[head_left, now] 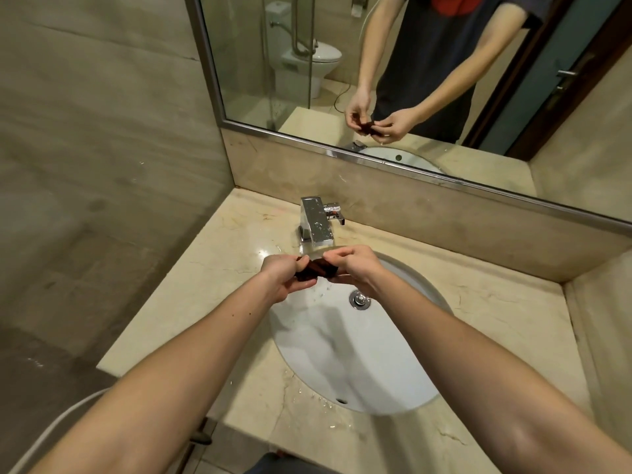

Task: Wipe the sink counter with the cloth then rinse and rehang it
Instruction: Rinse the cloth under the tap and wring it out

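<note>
A small dark brown cloth, bunched and twisted, is gripped at both ends over the far side of the white oval sink. My left hand holds its left end and my right hand holds its right end. Both hands hover just in front of the chrome faucet, above the basin. No water stream is visible from the spout. The beige marble counter surrounds the sink, with water drops near the front rim.
A chrome drain plug sits in the basin. A framed mirror behind the counter reflects the hands, a toilet and a door. A tiled wall stands on the left, and a white hose runs low at the left.
</note>
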